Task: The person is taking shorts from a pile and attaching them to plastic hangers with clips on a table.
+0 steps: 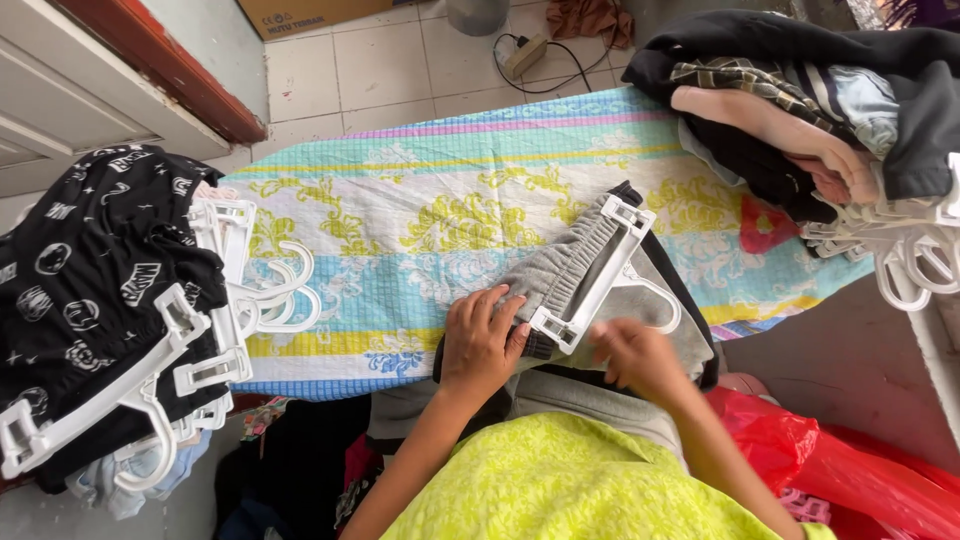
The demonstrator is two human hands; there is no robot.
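A padded board (480,200) covered in a blue and yellow floral cloth is laid across the centre of the frame, above a white tiled floor (390,65). A stack of black printed garments on white clip hangers (110,320) is seen at the left; a pile of folded clothes (800,100) is seen at the upper right. Grey shorts (580,275) clipped to a white hanger (595,275) are positioned at the lower centre. The left hand (482,340) is laid flat, fingers spread, on the waistband. The right hand (640,355) is curled at the hanger's hook; its grip cannot be determined.
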